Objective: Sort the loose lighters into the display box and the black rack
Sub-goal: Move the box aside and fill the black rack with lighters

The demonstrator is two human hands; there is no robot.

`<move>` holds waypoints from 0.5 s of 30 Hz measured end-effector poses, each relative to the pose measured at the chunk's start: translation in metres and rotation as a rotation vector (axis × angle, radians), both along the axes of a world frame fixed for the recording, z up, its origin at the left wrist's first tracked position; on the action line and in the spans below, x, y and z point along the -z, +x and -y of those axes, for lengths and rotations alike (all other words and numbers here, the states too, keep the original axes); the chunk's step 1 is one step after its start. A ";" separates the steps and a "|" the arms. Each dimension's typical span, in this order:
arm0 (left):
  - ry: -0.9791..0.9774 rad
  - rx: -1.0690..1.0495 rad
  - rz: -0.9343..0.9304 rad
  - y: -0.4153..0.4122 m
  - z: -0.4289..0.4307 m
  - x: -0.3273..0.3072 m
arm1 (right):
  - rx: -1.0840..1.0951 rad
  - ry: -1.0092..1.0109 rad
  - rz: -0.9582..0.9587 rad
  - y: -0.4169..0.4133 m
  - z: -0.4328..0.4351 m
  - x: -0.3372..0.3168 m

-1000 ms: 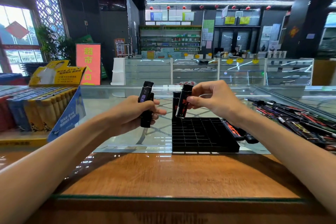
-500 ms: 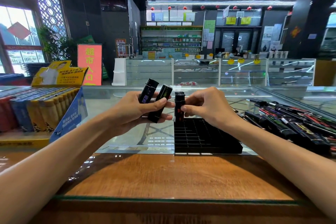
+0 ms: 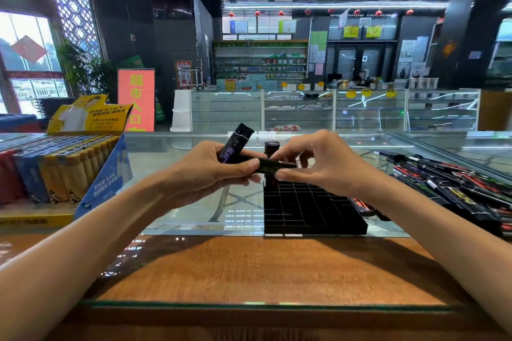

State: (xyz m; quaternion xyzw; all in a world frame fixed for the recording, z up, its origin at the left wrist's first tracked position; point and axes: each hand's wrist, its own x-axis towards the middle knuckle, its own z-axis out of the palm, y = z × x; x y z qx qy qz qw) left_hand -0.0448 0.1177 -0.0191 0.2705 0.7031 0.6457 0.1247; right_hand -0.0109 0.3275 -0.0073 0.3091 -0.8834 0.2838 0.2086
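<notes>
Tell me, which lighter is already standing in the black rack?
The upright lighter in the rack's far left corner. The left hand grips a purple lighter, the right hand pinches a level lighter; the rest lie in a pile.

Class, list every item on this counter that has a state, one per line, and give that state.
Left hand, grips tilted purple-label lighter.
Right hand, pinches level black lighter, left thumb also on it.
Black rack, one standing lighter in far-left corner; visible cells otherwise empty.
Display box, packed with upright lighters.
Loose lighters, lying heaped, unsorted.
</notes>
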 end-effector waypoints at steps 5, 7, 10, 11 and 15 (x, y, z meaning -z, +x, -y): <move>0.014 -0.021 0.056 0.000 0.002 -0.001 | 0.040 -0.050 0.075 -0.001 -0.013 -0.001; 0.018 -0.068 0.095 -0.004 0.004 0.000 | 0.038 -0.131 0.154 -0.004 -0.016 -0.001; 0.038 -0.074 0.214 -0.009 0.003 0.002 | 0.045 -0.253 0.240 -0.008 -0.019 0.002; 0.043 -0.079 0.248 -0.010 0.002 0.002 | 0.058 -0.269 0.251 -0.009 -0.019 0.003; 0.079 -0.076 0.321 -0.011 0.002 -0.001 | 0.083 -0.287 0.278 -0.015 -0.021 0.006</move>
